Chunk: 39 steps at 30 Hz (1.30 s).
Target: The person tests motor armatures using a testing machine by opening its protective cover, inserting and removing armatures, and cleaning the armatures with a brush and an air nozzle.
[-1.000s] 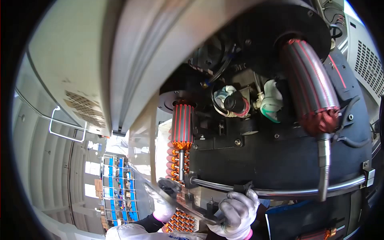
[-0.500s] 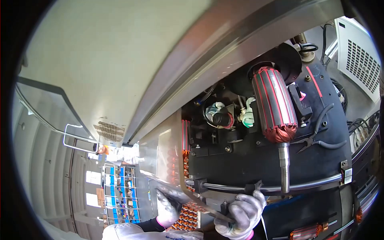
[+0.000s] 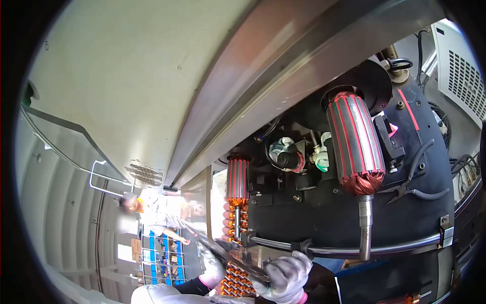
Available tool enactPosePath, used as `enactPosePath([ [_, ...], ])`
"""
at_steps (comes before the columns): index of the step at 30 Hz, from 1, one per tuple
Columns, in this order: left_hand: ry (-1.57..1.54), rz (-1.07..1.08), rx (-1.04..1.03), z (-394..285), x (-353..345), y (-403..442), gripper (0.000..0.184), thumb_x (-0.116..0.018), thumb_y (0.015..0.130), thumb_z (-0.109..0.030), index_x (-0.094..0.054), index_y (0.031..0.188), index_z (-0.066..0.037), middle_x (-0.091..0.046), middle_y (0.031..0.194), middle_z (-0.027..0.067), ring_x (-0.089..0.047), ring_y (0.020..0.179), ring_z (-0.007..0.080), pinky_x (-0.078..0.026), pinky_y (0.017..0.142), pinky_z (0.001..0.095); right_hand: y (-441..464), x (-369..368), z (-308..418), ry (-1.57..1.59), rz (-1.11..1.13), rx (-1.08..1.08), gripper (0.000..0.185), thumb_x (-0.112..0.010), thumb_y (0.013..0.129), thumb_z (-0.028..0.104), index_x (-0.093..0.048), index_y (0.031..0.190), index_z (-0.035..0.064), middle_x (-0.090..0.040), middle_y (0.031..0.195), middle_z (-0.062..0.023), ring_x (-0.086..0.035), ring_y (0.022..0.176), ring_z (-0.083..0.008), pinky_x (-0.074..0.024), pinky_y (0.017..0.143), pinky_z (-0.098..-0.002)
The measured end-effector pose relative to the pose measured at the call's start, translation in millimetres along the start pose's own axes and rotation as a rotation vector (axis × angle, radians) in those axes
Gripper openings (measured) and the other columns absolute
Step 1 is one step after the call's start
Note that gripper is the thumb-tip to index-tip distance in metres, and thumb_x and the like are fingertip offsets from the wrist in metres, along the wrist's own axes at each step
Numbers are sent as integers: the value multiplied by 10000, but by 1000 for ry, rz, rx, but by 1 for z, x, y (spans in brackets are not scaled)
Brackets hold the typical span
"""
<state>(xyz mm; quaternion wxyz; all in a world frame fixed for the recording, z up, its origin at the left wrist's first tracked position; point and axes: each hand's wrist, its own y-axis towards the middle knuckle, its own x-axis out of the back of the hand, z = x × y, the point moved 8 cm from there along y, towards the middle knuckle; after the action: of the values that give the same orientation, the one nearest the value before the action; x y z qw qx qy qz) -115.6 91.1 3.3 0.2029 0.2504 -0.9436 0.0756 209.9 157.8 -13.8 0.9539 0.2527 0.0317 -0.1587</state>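
Note:
A flat, shiny panel (image 3: 232, 255) is seen nearly edge-on at lower centre, slanting down to the right. My right hand (image 3: 286, 276), in a grey-white glove, has its fingers curled on the panel's lower right end. At the panel's left part is my gloved left hand (image 3: 211, 268), closed on it, with some fingertips hidden. Above and to the right, a large motor armature (image 3: 357, 142) with red strips and copper windings sits in a round black holder, its steel shaft (image 3: 365, 228) pointing down. A smaller armature (image 3: 238, 180) hangs to the left.
Pliers (image 3: 412, 177) lie on the black machine plate (image 3: 314, 213). A steel rail (image 3: 374, 250) runs along its front edge. Rows of orange-wound armatures (image 3: 238, 278) stand below. Another person (image 3: 159, 210) and a blue-shelved rack (image 3: 164, 258) are at left, near a large pale housing (image 3: 131, 76).
The panel has tilted from showing its broad face to nearly edge-on, uncovering the smaller armature. My right hand has moved left. The other person shows more fully. The view has shifted slightly.

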Motion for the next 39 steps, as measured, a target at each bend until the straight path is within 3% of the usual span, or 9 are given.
enactPosePath([
  [2, 98, 99, -51, -16, -21, 0, 800, -218, 905, -733, -573, 982, -20, -632, 967, 91, -615, 850, 232, -487, 817, 331, 1, 1, 1, -2, 7, -1, 373, -638, 811, 420, -547, 1027, 130, -556, 943, -53, -560, 870, -243, -452, 862, -471],
  [8, 189, 69, -63, -6, -11, -1, 798, -255, 882, -754, -543, 1034, -25, -632, 992, 100, -624, 884, 217, -504, 775, 313, 4, -4, -7, 8, 116, -33, 316, -741, 675, 448, -592, 741, 177, -583, 758, 39, -603, 702, -144, -466, 767, -378],
  [12, 120, -68, 13, 13, 9, -1, 815, -276, 860, -776, -533, 1081, -35, -629, 1001, 103, -623, 902, 210, -511, 769, 308, 0, -1, -2, 2, 15, 10, 368, -636, 814, 419, -545, 1026, 132, -555, 938, -51, -556, 863, -240, -449, 861, -469],
  [19, 27, -115, 142, 13, 11, -12, 812, -306, 846, -788, -534, 1118, -58, -619, 976, 78, -619, 876, 202, -512, 774, 315, 0, 2, 1, 8, 31, -6, 370, -630, 819, 430, -548, 1025, 134, -555, 939, -48, -554, 872, -243, -443, 870, -472],
  [23, -85, -69, 241, 3, 21, -8, 690, -336, 908, -705, -553, 1087, -75, -611, 946, 54, -609, 842, 172, -506, 755, 319, -2, -4, -2, 2, 24, -3, 360, -620, 830, 439, -556, 1012, 134, -555, 938, -46, -552, 878, -244, -442, 871, -473],
  [30, -1102, -106, 247, 65, 67, 10, 522, -329, 1037, -400, -435, 1236, 71, -475, 1157, 129, -432, 1118, 220, -319, 1045, 303, 4, -2, -4, -42, 84, -19, 357, -705, 718, 508, -568, 777, 183, -565, 731, 40, -571, 710, -144, -430, 813, -389],
  [33, -1072, -108, 239, 68, 92, 16, 522, -330, 1036, -403, -438, 1233, 68, -478, 1154, 128, -435, 1113, 218, -323, 1039, 303, -5, -8, -5, -28, 142, -23, 404, -617, 825, 571, -535, 923, 189, -523, 833, 12, -512, 900, -153, -359, 955, -439],
  [36, -1027, -109, 226, 62, 108, 22, 521, -331, 1035, -407, -442, 1228, 64, -483, 1150, 125, -441, 1106, 215, -329, 1031, 303, 9, 1, -4, -53, 49, -12, 353, -749, 674, 485, -579, 697, 177, -601, 673, 41, -610, 606, -145, -471, 732, -365],
  [39, -982, -110, 215, 58, 122, 28, 520, -332, 1033, -411, -446, 1223, 60, -487, 1145, 123, -446, 1099, 213, -334, 1022, 302, 3, -6, -8, -6, 77, -16, 356, -750, 673, 486, -581, 705, 175, -601, 674, 39, -611, 603, -148, -473, 726, -367],
])
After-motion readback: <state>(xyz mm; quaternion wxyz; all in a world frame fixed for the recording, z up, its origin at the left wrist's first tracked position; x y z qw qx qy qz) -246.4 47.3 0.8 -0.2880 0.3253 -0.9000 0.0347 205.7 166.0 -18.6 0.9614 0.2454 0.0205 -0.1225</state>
